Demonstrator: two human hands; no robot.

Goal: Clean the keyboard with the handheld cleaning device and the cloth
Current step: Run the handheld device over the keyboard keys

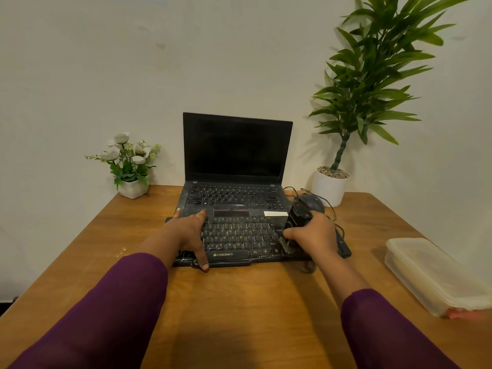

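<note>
Sam: Where is the keyboard right now?

Me: On my screen I see the keyboard [239, 241] lying flat on the wooden table [239, 302]. It is right up against the front of the open laptop [234, 155], which has a dark screen.

Sam: And the hands?

Me: The left hand [190, 231] lies on the left end of the keyboard. Its fingers are spread wide and mostly straight, pressing down. The thumb reaches the front edge and the other fingers reach the back edge. It is not wrapped round anything.

Sam: What about the other one?

Me: The right hand [314, 235] is over the right end of the keyboard. Its fingers are curled tight round the handheld cleaning device [296, 218], a black thing that sticks up from the fist. A dark brush [286, 245] at its low end touches the keys on the right side.

Sam: Anything else on the table?

Me: A dark mouse [315, 202] sits just behind the right hand, with a black cable [332, 209] looping beside it. A small white pot of flowers [127, 161] stands at the back left. A tall green plant [372, 75] in a white pot stands at the back right. A clear plastic box [431, 272] sits well off to the right — something pink shows at its near corner, but I cannot tell what it is.
</note>
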